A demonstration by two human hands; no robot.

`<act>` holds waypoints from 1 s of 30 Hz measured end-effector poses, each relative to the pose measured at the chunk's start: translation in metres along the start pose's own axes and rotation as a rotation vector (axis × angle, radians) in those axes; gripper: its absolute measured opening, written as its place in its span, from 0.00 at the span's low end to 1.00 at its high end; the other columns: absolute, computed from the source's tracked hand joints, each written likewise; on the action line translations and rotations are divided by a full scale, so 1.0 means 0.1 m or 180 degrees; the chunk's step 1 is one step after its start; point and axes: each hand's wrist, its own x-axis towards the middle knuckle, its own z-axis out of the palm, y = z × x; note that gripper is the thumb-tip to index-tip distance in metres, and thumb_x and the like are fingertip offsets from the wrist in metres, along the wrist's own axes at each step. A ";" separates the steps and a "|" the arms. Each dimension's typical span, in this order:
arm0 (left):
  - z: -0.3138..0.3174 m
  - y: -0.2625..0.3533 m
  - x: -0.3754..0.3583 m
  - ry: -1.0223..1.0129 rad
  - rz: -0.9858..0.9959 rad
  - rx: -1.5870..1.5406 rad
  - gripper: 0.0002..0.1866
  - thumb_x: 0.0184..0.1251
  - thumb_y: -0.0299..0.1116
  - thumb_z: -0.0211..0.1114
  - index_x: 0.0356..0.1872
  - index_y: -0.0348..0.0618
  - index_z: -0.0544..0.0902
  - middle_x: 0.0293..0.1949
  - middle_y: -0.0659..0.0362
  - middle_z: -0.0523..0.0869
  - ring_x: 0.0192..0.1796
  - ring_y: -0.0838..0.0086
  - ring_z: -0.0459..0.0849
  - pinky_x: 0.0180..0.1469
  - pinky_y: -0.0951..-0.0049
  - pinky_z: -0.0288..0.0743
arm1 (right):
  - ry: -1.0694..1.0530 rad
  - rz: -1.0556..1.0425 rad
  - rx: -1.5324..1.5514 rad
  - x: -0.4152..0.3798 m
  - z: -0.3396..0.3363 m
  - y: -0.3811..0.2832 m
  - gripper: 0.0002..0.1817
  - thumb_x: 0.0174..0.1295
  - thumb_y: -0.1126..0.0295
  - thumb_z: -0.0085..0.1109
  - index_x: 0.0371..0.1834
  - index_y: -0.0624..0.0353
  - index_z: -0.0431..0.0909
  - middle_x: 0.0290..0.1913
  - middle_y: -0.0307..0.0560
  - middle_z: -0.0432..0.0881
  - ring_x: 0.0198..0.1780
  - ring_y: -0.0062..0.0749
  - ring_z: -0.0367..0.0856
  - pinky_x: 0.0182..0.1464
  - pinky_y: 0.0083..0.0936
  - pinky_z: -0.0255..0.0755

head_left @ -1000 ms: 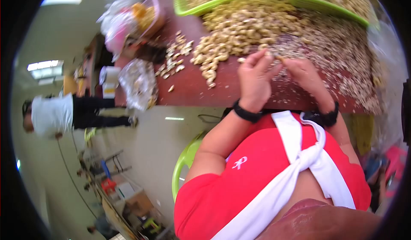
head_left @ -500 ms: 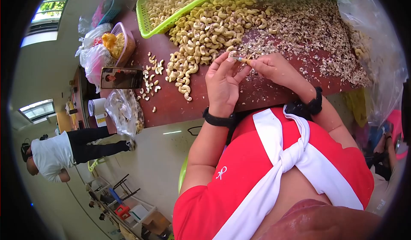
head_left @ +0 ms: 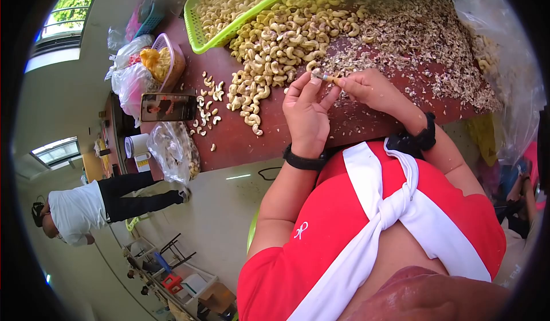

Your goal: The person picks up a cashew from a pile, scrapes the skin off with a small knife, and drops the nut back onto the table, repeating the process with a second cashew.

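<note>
My left hand pinches a cashew nut between thumb and fingertips, above the near edge of the table. My right hand is closed round a small knife with a light wooden handle. Its short blade meets the nut at my left fingertips; the exact contact is too small to make out. Just beyond my hands lies a heap of cashews. Flaky brown peelings spread over the table to the right of it.
A green basket full of cashews stands at the back. On the left are loose nuts, a propped phone, a pink basket and a plastic bag. A clear bag hangs at right. Another person stands farther off.
The whole view has shifted slightly, so things appear a little farther right. Both hands stay together at the cashew, with the knife still held against or close to it.
</note>
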 end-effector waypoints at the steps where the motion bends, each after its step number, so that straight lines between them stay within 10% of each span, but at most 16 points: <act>1: -0.01 0.00 0.01 -0.0004 -0.0003 0.0003 0.09 0.54 0.19 0.53 0.37 0.35 0.70 0.33 0.54 0.77 0.37 0.69 0.79 0.39 0.68 0.79 | 0.0006 0.0001 0.0001 0.00 0.00 0.00 0.24 0.59 0.53 0.45 0.16 0.64 0.73 0.10 0.37 0.65 0.15 0.16 0.61 0.18 0.20 0.56; 30: -0.05 -0.02 0.01 -0.0299 -0.0243 -0.0217 0.09 0.53 0.22 0.51 0.37 0.38 0.70 0.36 0.56 0.76 0.41 0.70 0.77 0.47 0.65 0.75 | 0.0132 -0.0044 0.0406 -0.07 -0.02 -0.02 0.24 0.59 0.53 0.47 0.13 0.62 0.70 0.10 0.32 0.64 0.15 0.13 0.59 0.16 0.17 0.53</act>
